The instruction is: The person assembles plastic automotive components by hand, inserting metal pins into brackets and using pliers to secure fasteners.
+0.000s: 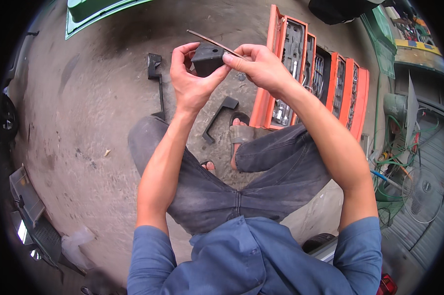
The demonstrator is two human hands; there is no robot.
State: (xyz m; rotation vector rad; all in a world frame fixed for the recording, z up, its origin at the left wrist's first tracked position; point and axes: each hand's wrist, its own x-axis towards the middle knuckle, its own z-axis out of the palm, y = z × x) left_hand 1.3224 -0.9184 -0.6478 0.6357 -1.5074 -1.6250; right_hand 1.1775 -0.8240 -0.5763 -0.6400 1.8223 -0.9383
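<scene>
My left hand [193,84] is closed round a black block-shaped part [208,63] with a small round hole in its top face. My right hand [260,65] pinches a thin, flat, dark strip [207,38] between thumb and fingers. The strip slants over the top of the block, its free end pointing up and to the left; I cannot tell whether the two touch. On the floor below lie two angular black brackets, one bracket [221,118] in front of my feet and a longer bracket [155,78] to the left of my left hand.
An orange fold-out toolbox [336,86] stands spread at the right, with wrenches and sockets in its trays. Green panels [109,12] lie at the far left and far right. Tangled green hoses and a fan [422,191] are off to the right.
</scene>
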